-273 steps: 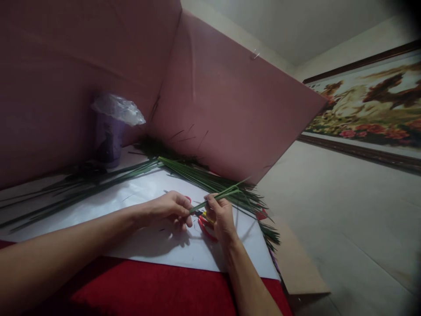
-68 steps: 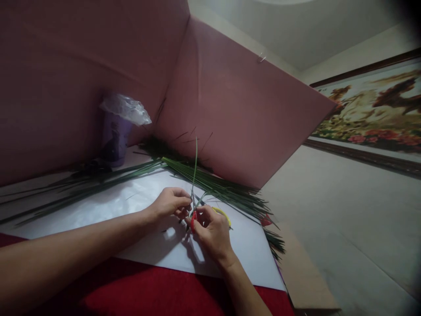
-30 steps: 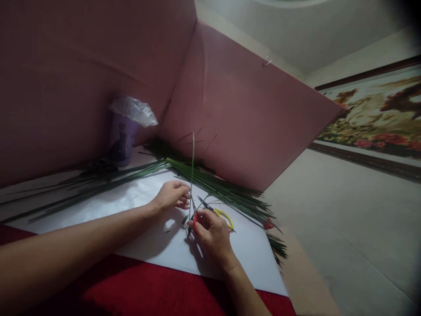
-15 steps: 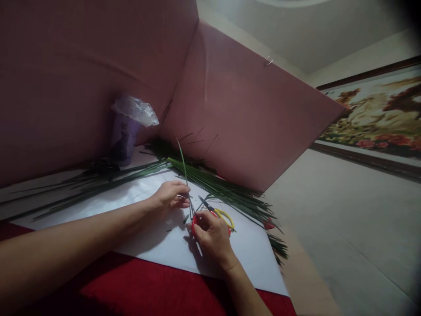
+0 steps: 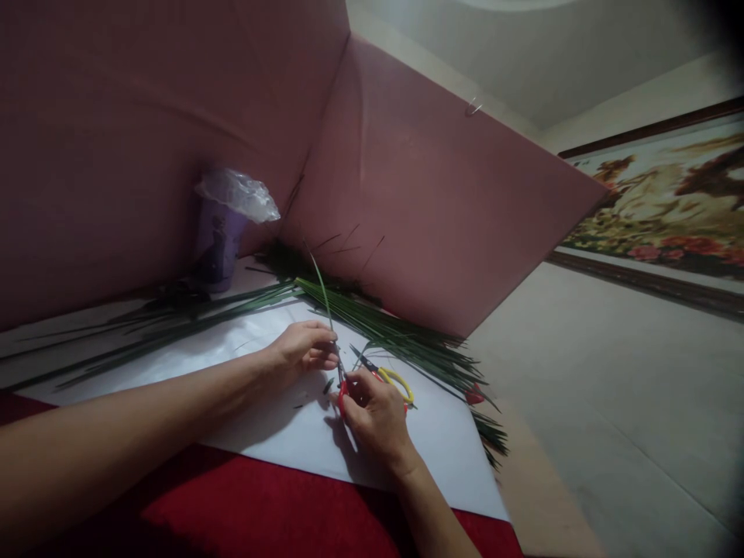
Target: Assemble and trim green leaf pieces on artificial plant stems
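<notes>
My left hand point(image 5: 305, 346) pinches a long narrow green leaf point(image 5: 323, 291) between thumb and fingers, its thin tip rising and bending to the left. My right hand point(image 5: 375, 415) is closed on red-handled scissors point(image 5: 342, 399), whose blades point up at the leaf's lower part just below my left fingers. Whether the blades touch the leaf is hard to make out. A second pair of scissors with yellow handles point(image 5: 400, 385) and dark blades lies on the white sheet point(image 5: 261, 426) just beyond my right hand. Small dark green clippings point(image 5: 328, 386) lie between my hands.
Bundles of long green leaves point(image 5: 401, 341) lie along the sheet's far side. A purple cup point(image 5: 219, 244) with clear plastic point(image 5: 241, 194) on top stands at the back left. Pink panels point(image 5: 430, 194) rise behind. Red cloth point(image 5: 261, 504) covers the near edge.
The leaf's tip has shifted slightly left, and the scissors' blades have come nearer together at its lower part. Both hands stay almost in place.
</notes>
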Action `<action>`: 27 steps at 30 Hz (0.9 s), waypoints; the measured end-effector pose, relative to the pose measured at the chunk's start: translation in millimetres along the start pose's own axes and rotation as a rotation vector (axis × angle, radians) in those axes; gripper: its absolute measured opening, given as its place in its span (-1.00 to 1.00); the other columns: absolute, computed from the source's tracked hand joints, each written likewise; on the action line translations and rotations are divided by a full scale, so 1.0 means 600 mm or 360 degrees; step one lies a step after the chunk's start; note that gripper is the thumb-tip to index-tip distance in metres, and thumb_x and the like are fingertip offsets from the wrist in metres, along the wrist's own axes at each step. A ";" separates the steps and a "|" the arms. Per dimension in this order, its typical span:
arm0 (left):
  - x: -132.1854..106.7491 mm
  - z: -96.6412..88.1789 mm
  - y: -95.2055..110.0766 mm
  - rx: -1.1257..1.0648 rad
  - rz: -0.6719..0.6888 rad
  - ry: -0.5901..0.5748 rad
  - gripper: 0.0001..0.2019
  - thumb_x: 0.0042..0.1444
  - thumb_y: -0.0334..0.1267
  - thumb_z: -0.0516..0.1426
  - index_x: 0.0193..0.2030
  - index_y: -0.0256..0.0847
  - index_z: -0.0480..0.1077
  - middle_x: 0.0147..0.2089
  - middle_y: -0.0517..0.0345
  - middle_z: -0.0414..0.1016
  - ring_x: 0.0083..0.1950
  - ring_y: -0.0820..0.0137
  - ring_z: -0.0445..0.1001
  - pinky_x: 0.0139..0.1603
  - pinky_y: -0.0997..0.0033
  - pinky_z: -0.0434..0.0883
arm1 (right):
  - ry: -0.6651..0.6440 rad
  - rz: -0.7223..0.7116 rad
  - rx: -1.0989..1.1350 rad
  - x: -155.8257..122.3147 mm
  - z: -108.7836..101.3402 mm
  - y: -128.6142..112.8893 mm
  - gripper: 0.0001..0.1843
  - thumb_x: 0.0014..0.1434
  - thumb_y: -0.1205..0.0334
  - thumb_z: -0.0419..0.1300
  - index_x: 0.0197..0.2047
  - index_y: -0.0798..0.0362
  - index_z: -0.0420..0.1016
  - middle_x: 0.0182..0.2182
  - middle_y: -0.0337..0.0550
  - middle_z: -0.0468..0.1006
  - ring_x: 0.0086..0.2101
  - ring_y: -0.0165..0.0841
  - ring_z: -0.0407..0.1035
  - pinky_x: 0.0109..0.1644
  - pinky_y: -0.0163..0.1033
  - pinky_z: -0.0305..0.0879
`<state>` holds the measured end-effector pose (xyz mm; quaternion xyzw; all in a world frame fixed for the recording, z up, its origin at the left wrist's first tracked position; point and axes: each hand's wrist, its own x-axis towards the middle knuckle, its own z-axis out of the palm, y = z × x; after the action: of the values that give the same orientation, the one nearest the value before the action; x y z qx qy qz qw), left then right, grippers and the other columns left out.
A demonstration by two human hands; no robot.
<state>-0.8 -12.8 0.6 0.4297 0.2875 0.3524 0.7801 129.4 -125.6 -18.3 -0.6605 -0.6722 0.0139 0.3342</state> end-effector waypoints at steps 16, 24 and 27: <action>0.005 -0.005 0.004 0.0069 0.0164 0.0167 -0.87 -0.09 -0.36 0.19 -0.47 -0.30 0.28 -0.58 0.17 0.37 -0.63 0.52 0.33 -0.54 0.46 0.35 | -0.0029 0.0040 0.0011 0.000 0.000 -0.001 -0.92 0.00 0.28 0.18 -0.36 0.03 0.44 -0.62 -0.33 0.40 -0.56 -0.46 0.23 -0.47 -0.38 0.02; 0.007 -0.003 -0.004 0.0024 0.0082 0.0104 -0.90 -0.09 -0.38 0.18 -0.45 -0.30 0.30 -0.57 0.15 0.39 -0.59 0.46 0.39 -0.50 0.43 0.38 | -0.0037 0.0030 -0.0026 0.001 0.000 -0.002 -0.92 -0.01 0.25 0.20 -0.36 0.00 0.41 -0.61 -0.36 0.42 -0.56 -0.47 0.26 -0.46 -0.39 0.03; 0.006 -0.002 -0.006 0.0014 0.0077 0.0073 -0.90 -0.09 -0.39 0.18 -0.46 -0.30 0.30 -0.57 0.15 0.39 -0.59 0.47 0.39 -0.49 0.43 0.38 | -0.0031 0.0027 -0.0027 0.000 -0.001 -0.002 -0.91 -0.01 0.25 0.20 -0.35 0.00 0.41 -0.61 -0.36 0.42 -0.56 -0.47 0.26 -0.45 -0.39 0.03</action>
<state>1.6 -10.7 -3.3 0.4318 0.2965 0.3797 0.7626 128.5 -125.8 -17.1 -0.6688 -0.6700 0.0175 0.3218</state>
